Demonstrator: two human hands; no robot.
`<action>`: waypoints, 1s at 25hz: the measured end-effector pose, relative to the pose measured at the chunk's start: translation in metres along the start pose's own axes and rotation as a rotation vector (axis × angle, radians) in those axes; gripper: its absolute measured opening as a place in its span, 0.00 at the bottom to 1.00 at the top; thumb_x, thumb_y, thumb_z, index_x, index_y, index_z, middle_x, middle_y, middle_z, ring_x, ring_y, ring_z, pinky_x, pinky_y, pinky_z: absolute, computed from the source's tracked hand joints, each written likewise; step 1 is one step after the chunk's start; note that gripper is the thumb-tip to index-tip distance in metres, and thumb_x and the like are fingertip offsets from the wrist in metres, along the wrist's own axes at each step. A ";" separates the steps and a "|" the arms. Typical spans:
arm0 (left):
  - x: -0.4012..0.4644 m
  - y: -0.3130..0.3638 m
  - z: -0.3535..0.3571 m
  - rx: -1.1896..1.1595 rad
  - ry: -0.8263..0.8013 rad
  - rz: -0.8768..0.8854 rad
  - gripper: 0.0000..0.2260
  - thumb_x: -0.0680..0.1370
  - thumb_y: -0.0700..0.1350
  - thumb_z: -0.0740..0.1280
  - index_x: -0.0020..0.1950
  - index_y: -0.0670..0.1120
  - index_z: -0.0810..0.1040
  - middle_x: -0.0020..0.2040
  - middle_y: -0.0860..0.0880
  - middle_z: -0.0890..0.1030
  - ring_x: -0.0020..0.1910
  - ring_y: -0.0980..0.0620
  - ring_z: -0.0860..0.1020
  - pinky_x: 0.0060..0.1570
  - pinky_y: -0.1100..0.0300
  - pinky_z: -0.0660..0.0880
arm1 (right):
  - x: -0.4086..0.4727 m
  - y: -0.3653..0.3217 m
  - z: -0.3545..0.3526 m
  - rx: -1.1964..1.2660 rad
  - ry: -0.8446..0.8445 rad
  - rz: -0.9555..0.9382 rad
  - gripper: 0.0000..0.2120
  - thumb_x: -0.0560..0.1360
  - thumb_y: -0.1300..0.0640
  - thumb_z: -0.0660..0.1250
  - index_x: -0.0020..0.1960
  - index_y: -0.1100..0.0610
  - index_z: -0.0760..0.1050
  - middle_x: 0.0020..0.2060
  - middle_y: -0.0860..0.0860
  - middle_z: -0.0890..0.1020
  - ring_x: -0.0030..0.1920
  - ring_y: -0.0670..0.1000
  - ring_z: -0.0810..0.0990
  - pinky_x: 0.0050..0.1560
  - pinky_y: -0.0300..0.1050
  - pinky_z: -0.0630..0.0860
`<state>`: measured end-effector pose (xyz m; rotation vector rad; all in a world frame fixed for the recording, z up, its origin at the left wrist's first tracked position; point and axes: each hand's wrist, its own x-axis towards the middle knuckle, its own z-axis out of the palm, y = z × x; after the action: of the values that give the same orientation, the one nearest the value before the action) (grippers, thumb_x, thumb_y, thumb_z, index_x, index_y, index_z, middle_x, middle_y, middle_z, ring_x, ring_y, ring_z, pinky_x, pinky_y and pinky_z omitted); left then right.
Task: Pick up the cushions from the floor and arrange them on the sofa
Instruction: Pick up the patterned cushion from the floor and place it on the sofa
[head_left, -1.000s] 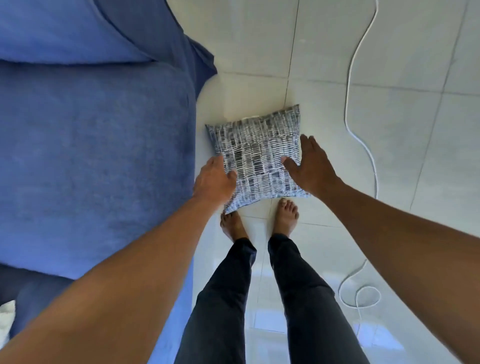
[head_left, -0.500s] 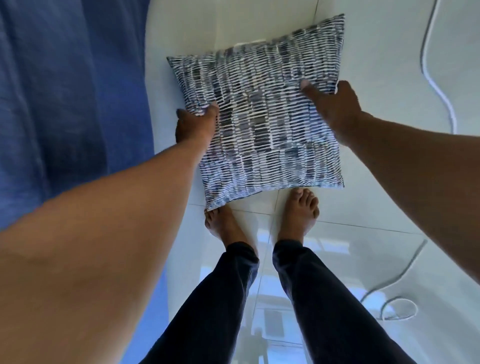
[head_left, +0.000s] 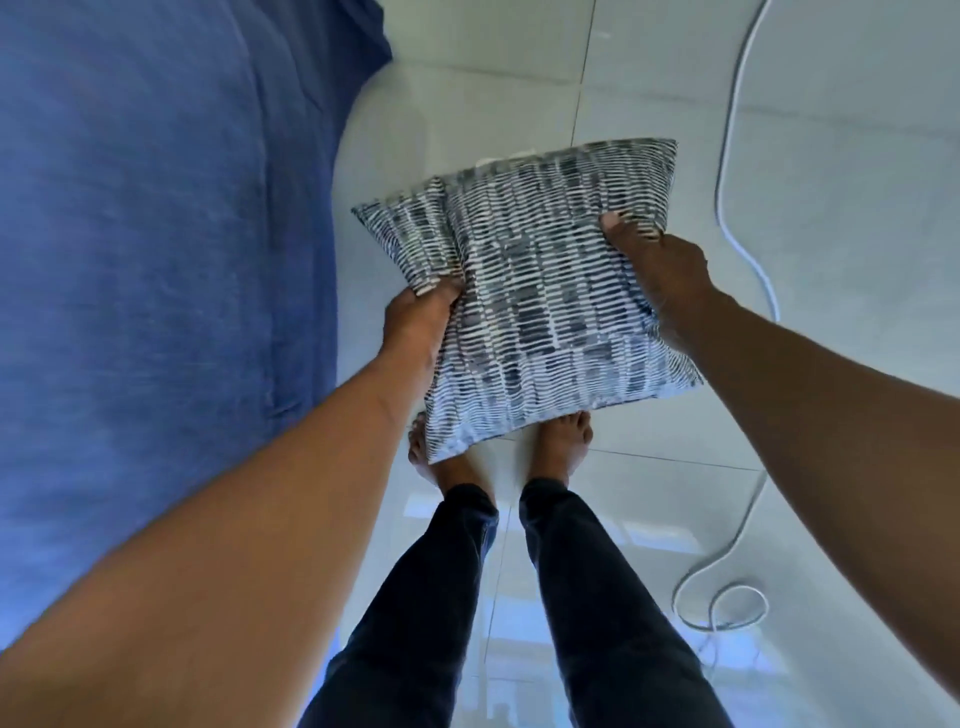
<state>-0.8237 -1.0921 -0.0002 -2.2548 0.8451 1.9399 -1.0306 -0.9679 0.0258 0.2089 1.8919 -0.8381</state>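
Observation:
A square cushion (head_left: 540, 296) with a dark grey and white dashed pattern hangs above the floor in front of my feet. My left hand (head_left: 418, 322) pinches its left edge, which is creased under the grip. My right hand (head_left: 660, 270) clasps its right side, thumb on the top face. The blue-covered sofa (head_left: 156, 260) fills the left of the view, just left of the cushion.
The floor (head_left: 831, 364) is pale glossy tile. A white cable (head_left: 732, 156) runs down the right side and ends in a loop (head_left: 727, 608) near my right leg. My bare feet (head_left: 563, 441) stand under the cushion's near edge.
Both hands closed on the cushion's sides and lifted it off the tiles. Its left edge has crumpled under my left hand. The sofa shows wider on the left.

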 end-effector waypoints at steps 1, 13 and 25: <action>-0.023 0.008 -0.005 -0.008 -0.005 0.014 0.10 0.78 0.46 0.76 0.57 0.45 0.85 0.54 0.43 0.89 0.52 0.42 0.88 0.57 0.45 0.86 | -0.010 -0.009 -0.004 0.016 0.004 -0.018 0.27 0.69 0.36 0.80 0.57 0.56 0.85 0.50 0.51 0.89 0.53 0.54 0.88 0.61 0.54 0.84; -0.307 0.100 -0.134 -0.245 -0.046 0.301 0.05 0.81 0.38 0.72 0.55 0.45 0.86 0.42 0.52 0.88 0.33 0.59 0.87 0.32 0.65 0.81 | -0.275 -0.167 -0.042 0.152 -0.025 -0.297 0.15 0.72 0.45 0.80 0.52 0.52 0.84 0.49 0.49 0.89 0.50 0.51 0.90 0.54 0.47 0.86; -0.358 0.083 -0.332 -0.674 0.141 0.297 0.07 0.79 0.41 0.75 0.56 0.42 0.85 0.57 0.40 0.89 0.54 0.41 0.88 0.54 0.50 0.82 | -0.400 -0.268 0.131 -0.239 -0.329 -0.530 0.22 0.73 0.45 0.80 0.62 0.55 0.84 0.52 0.50 0.90 0.51 0.52 0.89 0.58 0.56 0.86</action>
<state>-0.5831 -1.1573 0.4279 -2.7792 0.6261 2.5260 -0.8760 -1.1638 0.4580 -0.5683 1.7293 -0.9136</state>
